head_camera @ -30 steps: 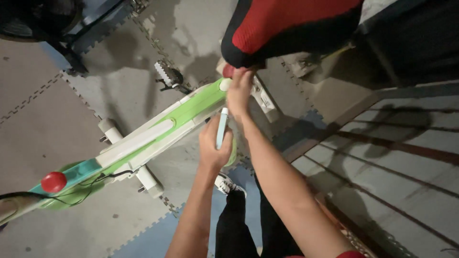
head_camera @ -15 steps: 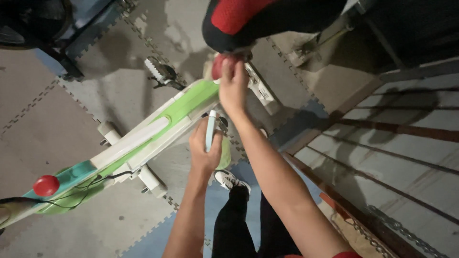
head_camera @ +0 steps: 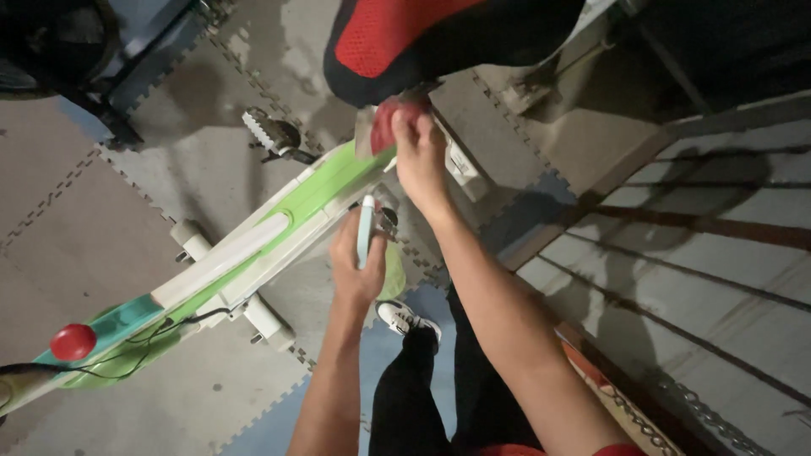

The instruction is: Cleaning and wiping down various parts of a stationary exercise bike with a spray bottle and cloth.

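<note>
A: How far was the work on the exercise bike [head_camera: 279,224]?

B: It looked to be in the middle. The right hand [head_camera: 420,156] had its fingers [head_camera: 404,127] curled around the red knob [head_camera: 390,123] just under the saddle [head_camera: 422,42], so the adjusting seemed to be going on, not finished. The left hand [head_camera: 359,266] was lower, its fingers wrapped around a pale blue handle [head_camera: 365,230] beside the green frame.

A: What stayed to do?

B: Judging by the grip, the knob was not yet released. Whether it was loose or tight, one could not tell.

A: And what was hidden?

B: The saddle covered the post above the right fingers. The lower end of the blue handle was behind the left palm, and the upper right corner was too dark to make out.
</note>
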